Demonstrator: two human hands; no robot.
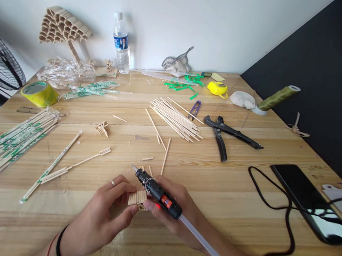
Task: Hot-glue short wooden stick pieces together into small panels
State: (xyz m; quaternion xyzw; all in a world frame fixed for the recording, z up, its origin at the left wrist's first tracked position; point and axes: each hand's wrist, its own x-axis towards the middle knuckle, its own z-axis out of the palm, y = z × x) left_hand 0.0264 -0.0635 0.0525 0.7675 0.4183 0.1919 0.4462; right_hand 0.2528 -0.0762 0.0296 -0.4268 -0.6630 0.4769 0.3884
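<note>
My left hand (102, 209) pinches a small block of short wooden stick pieces (137, 197) set side by side, close to the table's front. My right hand (180, 194) is closed around a black hot glue gun (154, 186), whose metal tip points up and to the left. A clear glue stick (206, 245) sticks out of the gun's back end, and a red light glows under its body. The right fingertips also touch the block's right side. Some of the right fingers are hidden behind the gun. Short stick offcuts (147, 158) lie just beyond the hands.
Loose wooden sticks (174, 118), purple thread snips (195, 109) and black cutters (226, 132) lie ahead. Wrapped chopsticks (19, 139) and yellow tape (40, 94) are left. A phone (310, 198) with a black cord (289, 220) lies right. A water bottle (121, 45) stands behind.
</note>
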